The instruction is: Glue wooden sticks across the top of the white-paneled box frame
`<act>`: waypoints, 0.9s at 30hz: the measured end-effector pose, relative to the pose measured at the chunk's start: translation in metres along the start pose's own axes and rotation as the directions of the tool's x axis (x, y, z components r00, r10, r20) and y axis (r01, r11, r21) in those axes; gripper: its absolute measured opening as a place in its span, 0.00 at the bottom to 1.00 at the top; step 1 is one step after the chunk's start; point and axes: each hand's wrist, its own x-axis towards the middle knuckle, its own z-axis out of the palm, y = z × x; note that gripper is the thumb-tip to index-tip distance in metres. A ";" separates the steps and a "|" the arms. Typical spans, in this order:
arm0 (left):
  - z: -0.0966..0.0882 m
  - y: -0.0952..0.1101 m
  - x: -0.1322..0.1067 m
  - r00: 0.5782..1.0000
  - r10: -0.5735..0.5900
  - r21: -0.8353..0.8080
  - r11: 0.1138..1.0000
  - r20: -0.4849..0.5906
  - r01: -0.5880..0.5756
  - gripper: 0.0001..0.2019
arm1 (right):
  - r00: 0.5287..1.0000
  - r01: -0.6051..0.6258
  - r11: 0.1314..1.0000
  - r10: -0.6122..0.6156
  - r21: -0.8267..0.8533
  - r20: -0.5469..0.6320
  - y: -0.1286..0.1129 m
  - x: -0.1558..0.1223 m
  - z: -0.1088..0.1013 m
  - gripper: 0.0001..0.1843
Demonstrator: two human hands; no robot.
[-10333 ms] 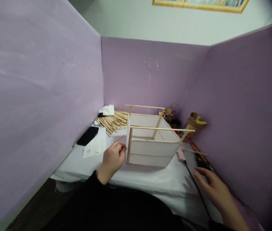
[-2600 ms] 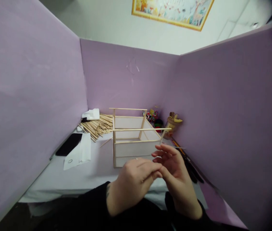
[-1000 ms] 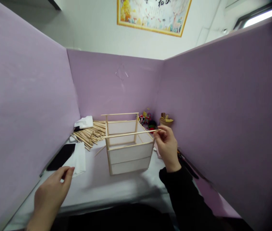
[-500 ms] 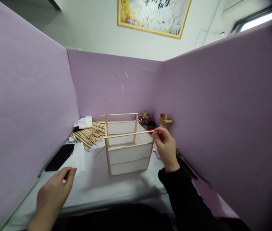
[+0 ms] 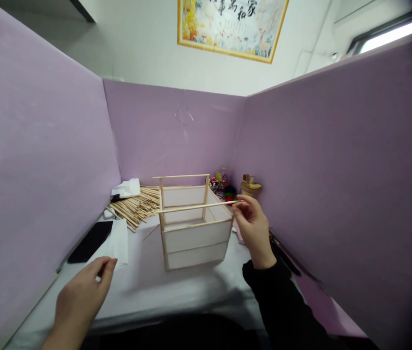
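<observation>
A small box-like frame (image 5: 196, 243) of thin wooden sticks with white panels stands on the table, open at the top. Between the thumb and fingers of my right hand (image 5: 253, 226) is the right end of a thin wooden stick (image 5: 195, 208). That stick runs across the front top of the frame, and its left end meets the front left post. Lower left, beside a white sheet, my left hand (image 5: 84, 294) hovers with thumb and fingertips pinched together. Whatever may be between those fingertips is hidden.
Behind the frame on the left lies a pile of wooden sticks (image 5: 138, 206), near a folded white cloth (image 5: 128, 187). A black flat item (image 5: 91, 241) and a white sheet (image 5: 118, 243) lie left. Small colourful items (image 5: 222, 180) and a tan pot (image 5: 248, 187) stand back right. Purple panels (image 5: 177, 141) enclose the table.
The view has tilted up slightly. My right hand has shifted slightly right relative to the frame, still pinching the stick's end. The left hand keeps nearly the same place.
</observation>
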 end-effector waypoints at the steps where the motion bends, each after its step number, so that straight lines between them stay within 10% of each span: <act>1: 0.000 0.000 0.000 1.000 0.001 -0.011 1.000 0.000 -0.001 0.18 | 1.000 -0.012 1.000 0.012 0.014 0.008 0.002 -0.001 -0.001 0.23; 9: -0.005 0.050 0.013 0.961 0.220 -0.339 0.902 -0.169 -0.266 0.10 | 1.000 0.010 1.000 -0.010 0.003 0.010 0.000 -0.004 -0.001 0.22; 16: -0.003 0.112 0.029 0.839 0.373 -0.383 0.764 -0.396 -0.520 0.11 | 0.998 0.028 0.991 -0.034 -0.132 -0.047 -0.006 -0.006 0.004 0.16; 27: 0.000 0.117 0.035 0.768 0.477 -0.235 0.762 -0.427 -0.603 0.16 | 0.997 0.045 0.985 -0.055 -0.167 -0.056 -0.005 -0.008 0.004 0.17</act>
